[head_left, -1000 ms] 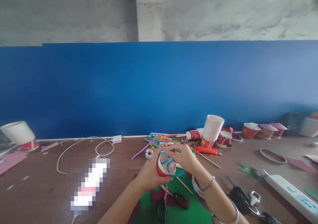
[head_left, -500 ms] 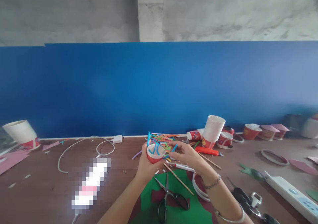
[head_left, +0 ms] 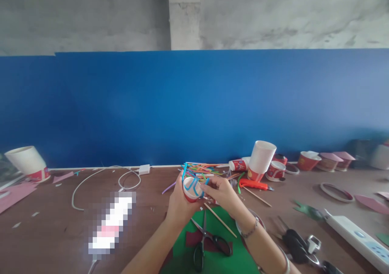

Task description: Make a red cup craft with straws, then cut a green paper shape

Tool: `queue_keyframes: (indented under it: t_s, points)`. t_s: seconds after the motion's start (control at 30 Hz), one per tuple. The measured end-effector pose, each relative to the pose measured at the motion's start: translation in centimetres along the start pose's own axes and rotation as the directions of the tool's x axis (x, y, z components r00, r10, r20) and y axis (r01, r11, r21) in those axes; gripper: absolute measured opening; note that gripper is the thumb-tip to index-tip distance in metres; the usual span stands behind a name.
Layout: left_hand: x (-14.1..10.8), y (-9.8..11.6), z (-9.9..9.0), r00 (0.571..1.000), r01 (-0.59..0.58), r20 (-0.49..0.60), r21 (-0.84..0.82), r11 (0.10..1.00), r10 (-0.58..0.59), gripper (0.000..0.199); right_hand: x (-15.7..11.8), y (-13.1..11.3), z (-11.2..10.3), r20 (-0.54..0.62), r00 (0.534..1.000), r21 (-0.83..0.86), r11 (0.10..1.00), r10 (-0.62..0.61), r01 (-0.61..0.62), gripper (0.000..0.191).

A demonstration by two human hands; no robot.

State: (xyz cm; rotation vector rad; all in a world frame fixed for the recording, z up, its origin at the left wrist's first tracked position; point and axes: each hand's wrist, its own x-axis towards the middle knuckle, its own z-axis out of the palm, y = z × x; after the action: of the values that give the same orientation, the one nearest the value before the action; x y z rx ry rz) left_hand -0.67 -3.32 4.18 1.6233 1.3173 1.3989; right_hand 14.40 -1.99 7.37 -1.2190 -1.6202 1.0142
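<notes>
My left hand [head_left: 176, 205] is closed around a small red-and-white paper cup [head_left: 191, 199], tilted so that its opening faces me. Bent blue straw-like pieces [head_left: 192, 183] lie across the opening, and one stands up at its left rim. At the right rim, my right hand [head_left: 225, 193] pinches another blue straw [head_left: 206, 182] between thumb and fingers. Below the hands, black-handled scissors [head_left: 204, 235] lie spread on green paper [head_left: 179, 262] with dark red pieces. Behind the cup is a pile of coloured straws [head_left: 206, 169].
A wooden stick [head_left: 220, 220] and an orange cutter [head_left: 253, 184] lie to the right. Further right are a tall white cup [head_left: 261, 156], several cut cups, and a power strip [head_left: 358, 237]. On the left lie a white cable [head_left: 74, 195] and a blurred-out bright object [head_left: 112, 221].
My right hand has moved left and brought the blue straw against the cup's right rim. The cup has tilted further towards me and shifted slightly right in my left hand.
</notes>
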Motion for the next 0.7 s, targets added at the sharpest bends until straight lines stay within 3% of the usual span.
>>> queue_keyframes:
  t_s: [0.17,0.33,0.43,0.5,0.57,0.63,0.7]
  points:
    - [-0.2,0.1,0.0,0.998,-0.048,-0.046,0.021,0.999,0.049,0.078,-0.4,-0.5,0.0,0.086,0.996,0.135,0.991,0.002,-0.014,0.025]
    - [0.1,0.4,0.2,0.998,-0.030,0.046,-0.259,0.965,0.044,0.063,-0.6,-1.2,-1.0,0.191,0.981,0.375,0.924,-0.004,-0.069,0.033]
    - [0.3,0.2,0.0,0.985,0.127,0.162,-0.457,0.880,-0.058,0.061,-0.5,-1.2,-1.6,0.176,0.984,0.458,0.888,-0.037,-0.048,0.035]
    - [0.2,-0.2,-0.3,0.932,0.293,0.352,-0.584,0.757,-0.089,0.065,-0.5,-1.2,-1.6,0.138,0.990,0.437,0.897,0.009,-0.069,0.034]
    - [0.0,-0.9,-0.6,0.848,0.423,0.529,-0.657,0.624,-0.018,0.065,-0.5,-1.4,-1.4,0.144,0.989,0.405,0.909,0.042,-0.098,0.038]
    - [-0.3,-1.5,-0.7,0.778,0.487,0.621,-0.689,0.536,0.092,0.061,-0.6,-1.7,-0.8,0.203,0.979,0.417,0.904,0.015,-0.100,0.043]
    - [-0.6,-2.0,-0.8,0.745,0.508,0.647,-0.709,0.490,0.163,0.060,-0.6,-2.0,-0.1,0.218,0.976,0.459,0.885,-0.023,-0.082,0.045]
